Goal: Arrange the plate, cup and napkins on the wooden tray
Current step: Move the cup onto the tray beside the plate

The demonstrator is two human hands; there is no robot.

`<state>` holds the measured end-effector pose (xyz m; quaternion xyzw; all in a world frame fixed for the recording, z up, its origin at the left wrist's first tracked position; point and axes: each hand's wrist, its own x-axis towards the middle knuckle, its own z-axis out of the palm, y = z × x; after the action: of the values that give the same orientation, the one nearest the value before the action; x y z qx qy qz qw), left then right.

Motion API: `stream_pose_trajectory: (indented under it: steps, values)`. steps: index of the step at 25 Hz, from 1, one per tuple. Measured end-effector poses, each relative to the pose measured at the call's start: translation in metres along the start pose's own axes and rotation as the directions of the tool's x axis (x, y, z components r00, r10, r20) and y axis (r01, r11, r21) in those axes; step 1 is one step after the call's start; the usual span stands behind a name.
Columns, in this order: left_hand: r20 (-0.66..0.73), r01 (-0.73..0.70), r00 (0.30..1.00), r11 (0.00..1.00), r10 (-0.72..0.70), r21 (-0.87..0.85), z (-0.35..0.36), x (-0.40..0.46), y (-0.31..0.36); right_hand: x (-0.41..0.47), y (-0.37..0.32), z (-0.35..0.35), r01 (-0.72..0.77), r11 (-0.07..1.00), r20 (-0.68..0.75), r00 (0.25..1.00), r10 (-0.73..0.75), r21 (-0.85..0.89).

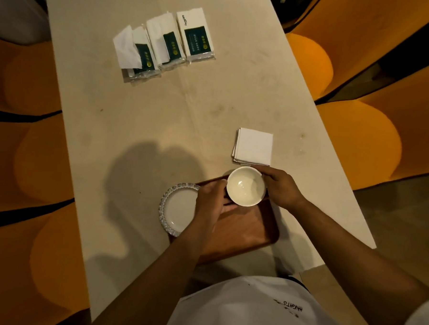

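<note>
Spanning lower centre, wooden tray [244, 228] bare; plate [178, 210] overlapped its left edge. Both hands, left hand [212, 202] and right hand [280, 188], clasped cup [246, 186] over tray's upper corner. Folded napkins [253, 147] off tray, above cup: unplaced.

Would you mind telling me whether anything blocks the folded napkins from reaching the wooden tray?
Yes. The white cup, held between the left hand and right hand, sits over the wooden tray's far corner, directly between it and the folded napkins. The tray's middle is bare.

A long pale table [161, 110] — orange seats [358, 140] along both sides, dim light.
</note>
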<state>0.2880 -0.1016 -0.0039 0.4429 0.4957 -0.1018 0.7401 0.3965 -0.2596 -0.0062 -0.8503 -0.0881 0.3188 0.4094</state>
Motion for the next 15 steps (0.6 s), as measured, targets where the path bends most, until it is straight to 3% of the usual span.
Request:
stream_pose_trajectory:
  steps: [15]
  values:
    - [-0.047, 0.017, 0.999, 0.998, -0.014, 0.052, 0.006, 0.02, -0.012, 0.011, 0.008, -0.002, -0.013, 0.999, 0.038, 0.999, 0.015, -0.039]
